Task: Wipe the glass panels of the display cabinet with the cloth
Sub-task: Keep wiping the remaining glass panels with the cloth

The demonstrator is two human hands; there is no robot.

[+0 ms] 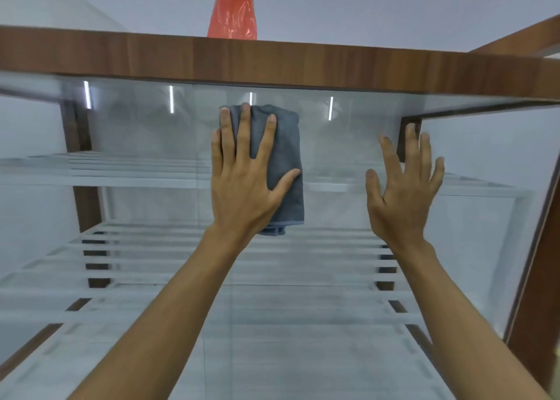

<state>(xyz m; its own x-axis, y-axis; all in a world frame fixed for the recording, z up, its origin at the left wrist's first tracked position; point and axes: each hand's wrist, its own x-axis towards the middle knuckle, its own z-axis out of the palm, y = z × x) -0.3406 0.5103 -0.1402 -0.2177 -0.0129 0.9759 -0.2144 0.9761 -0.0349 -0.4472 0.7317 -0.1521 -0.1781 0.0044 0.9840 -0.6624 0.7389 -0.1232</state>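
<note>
A folded grey cloth (285, 157) lies flat against the front glass panel (145, 205) of the display cabinet, near its top. My left hand (245, 184) presses on the cloth with fingers spread, covering its left half. To the right, my right hand (403, 193) rests flat on the same glass with fingers apart and holds nothing. The cabinet has a brown wooden top frame (303, 63) and wooden posts. The glass looks hazy and reflects several bright light strips.
White slatted shelves (151, 175) sit inside the cabinet at several levels. A red plastic-wrapped object (233, 8) stands on the cabinet top. A side glass panel with a wooden frame (533, 278) runs down the right. A pale wall is behind.
</note>
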